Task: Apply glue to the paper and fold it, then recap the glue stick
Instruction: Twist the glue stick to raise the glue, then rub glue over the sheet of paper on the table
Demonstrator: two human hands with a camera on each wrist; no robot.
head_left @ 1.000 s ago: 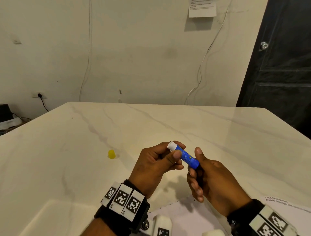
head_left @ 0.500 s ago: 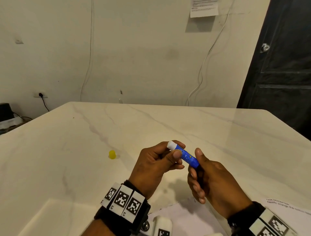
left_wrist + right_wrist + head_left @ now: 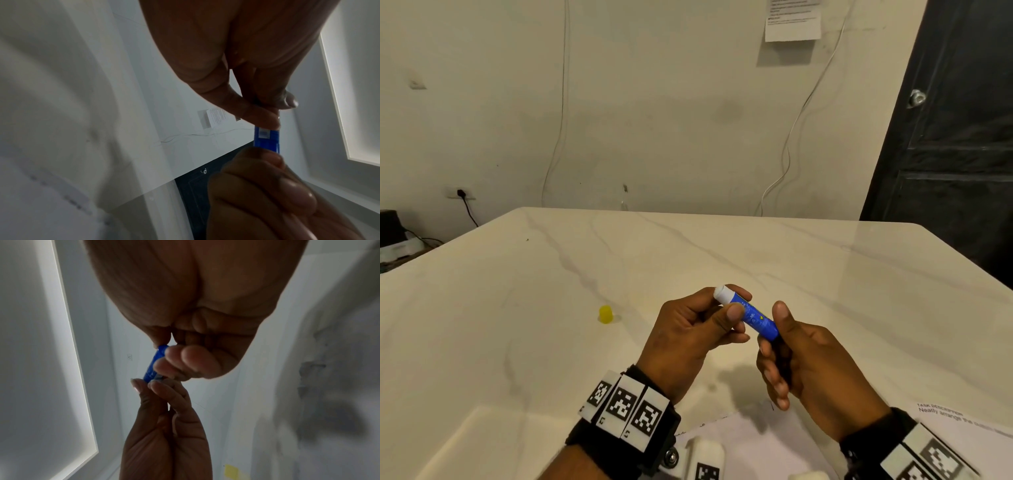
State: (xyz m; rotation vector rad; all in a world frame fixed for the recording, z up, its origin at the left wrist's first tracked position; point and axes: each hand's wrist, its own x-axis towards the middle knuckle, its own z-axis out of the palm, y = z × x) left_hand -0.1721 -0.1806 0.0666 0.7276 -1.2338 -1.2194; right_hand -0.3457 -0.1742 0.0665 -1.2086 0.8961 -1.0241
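Glue stick: the blue glue stick [image 3: 751,317] is held in the air above the bench [image 3: 825,274], slanted, its white end [image 3: 723,293] up and to the left; that end looks uncapped, though whether glue stands proud of it cannot be told.

Left hand: the left hand [image 3: 688,337] pinches the upper part of the tube, thumb on the near side and fingers [image 3: 739,294] curled round behind, just under the white end.

Right hand: the right hand [image 3: 808,363] grips the lower end of the tube, thumb lying along it and the fingers curled under; the base itself is hidden in the fist.

Cap: a small yellow cap [image 3: 605,314] stands on the bench well to the left, apart from both hands.

Paper: a sheet of paper [image 3: 750,442] lies at the near edge, below the hands and partly cut off by the view.

Step, as judged: probably twisting the base to raise the glue, before any is spread.

Risk 1: too much twist could push the glue out so far that it snaps or smears under pressure.

Risk 2: the left thumb sits close to the open end; a slip would put glue on the fingers, then on the paper.

Risk 3: the cap is light and out of the way; a sweeping wrist could knock it off the bench.

Risk 4: the paper is loose, so a 1-handed stroke may drag or crease it.
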